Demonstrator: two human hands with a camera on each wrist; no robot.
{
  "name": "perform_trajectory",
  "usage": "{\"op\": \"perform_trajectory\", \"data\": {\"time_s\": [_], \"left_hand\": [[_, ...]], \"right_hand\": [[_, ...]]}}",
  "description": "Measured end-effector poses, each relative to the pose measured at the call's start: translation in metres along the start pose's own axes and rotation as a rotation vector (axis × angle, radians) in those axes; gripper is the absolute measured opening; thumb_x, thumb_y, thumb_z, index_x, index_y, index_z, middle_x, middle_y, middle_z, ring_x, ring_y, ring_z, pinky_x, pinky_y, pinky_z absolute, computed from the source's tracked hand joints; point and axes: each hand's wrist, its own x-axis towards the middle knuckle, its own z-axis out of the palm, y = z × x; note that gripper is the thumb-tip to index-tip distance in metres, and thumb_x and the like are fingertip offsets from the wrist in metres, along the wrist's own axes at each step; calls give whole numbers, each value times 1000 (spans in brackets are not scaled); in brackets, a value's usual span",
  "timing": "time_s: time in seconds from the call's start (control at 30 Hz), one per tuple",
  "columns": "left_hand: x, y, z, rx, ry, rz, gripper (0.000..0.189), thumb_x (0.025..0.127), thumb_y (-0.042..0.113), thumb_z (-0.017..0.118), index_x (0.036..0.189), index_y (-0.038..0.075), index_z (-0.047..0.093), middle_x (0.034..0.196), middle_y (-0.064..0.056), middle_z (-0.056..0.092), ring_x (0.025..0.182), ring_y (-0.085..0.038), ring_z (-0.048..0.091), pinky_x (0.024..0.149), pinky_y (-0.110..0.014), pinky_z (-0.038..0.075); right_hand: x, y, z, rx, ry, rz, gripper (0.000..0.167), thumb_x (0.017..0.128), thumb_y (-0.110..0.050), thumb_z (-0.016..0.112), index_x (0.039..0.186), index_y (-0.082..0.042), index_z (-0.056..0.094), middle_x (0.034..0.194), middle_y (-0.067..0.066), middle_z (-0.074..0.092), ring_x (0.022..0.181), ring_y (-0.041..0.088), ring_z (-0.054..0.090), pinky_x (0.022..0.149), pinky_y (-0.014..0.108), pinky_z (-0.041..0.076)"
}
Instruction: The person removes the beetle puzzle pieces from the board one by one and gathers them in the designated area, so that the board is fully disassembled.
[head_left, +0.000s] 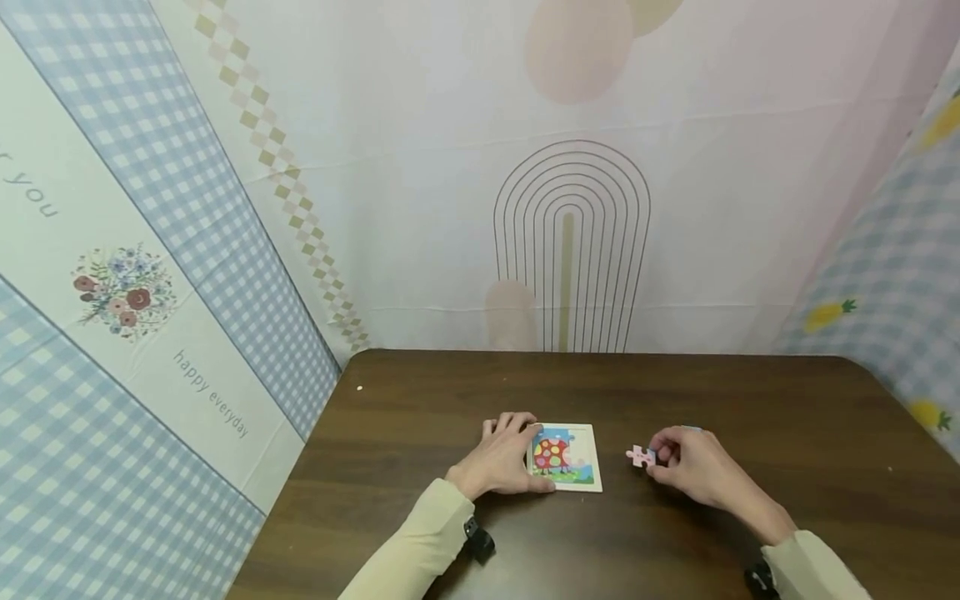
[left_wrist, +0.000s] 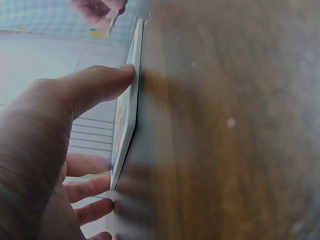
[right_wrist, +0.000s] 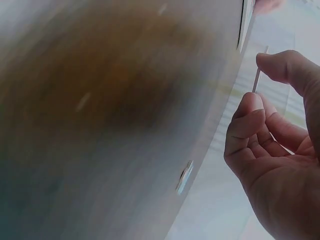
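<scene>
A square puzzle board (head_left: 597,458) with a white rim lies flat on the table, showing a red spotted picture and a pale unfilled area at its right. My left hand (head_left: 510,458) spreads along its left side, thumb on the near rim and index fingertip at the far left corner. To the right of the board, my right hand (head_left: 693,467) pinches a pink puzzle piece (head_left: 641,456) between thumb and index finger. Seen edge-on in the right wrist view, that piece (right_wrist: 257,80) is a thin sliver. Another flat puzzle piece (right_wrist: 185,177) lies on the table, mostly hidden behind the right hand in the head view.
The dark brown wooden table (head_left: 420,392) reaches back to a pale printed curtain (head_left: 420,250). Blue checked cloth hangs at both sides. A small white speck (head_left: 359,388) is near the table's far left corner.
</scene>
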Motion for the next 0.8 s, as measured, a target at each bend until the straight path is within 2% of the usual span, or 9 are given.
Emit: {"op": "perform_trajectory", "data": {"time_s": [0.27, 0.43, 0.8], "left_hand": [[-2, 0, 4, -35, -19, -10, 95, 85, 65, 85, 161, 16, 54, 165, -3, 49, 149, -28, 44, 109, -51, 34], [-3, -2, 4, -34, -11, -17, 94, 86, 65, 85, 161, 17, 54, 165, -2, 49, 148, -28, 44, 109, -51, 34], [-1, -2, 3, -41, -15, -19, 95, 86, 65, 84, 162, 17, 54, 165, -2, 49, 149, -28, 43, 108, -52, 33]], "right_hand": [[-13, 28, -14, -23, -9, 52, 21, 87, -16, 89, 97, -8, 72, 83, -3, 62, 71, 0, 48, 65, 23, 43], [-16, 43, -21, -36, -11, 57, 21, 89, -17, 87, 99, -7, 73, 84, -3, 62, 71, 0, 47, 66, 23, 43], [-18, 63, -36, -66, -47, 80, 23, 90, -17, 87, 103, -4, 73, 87, -2, 63, 73, 0, 48, 67, 24, 43]]}}
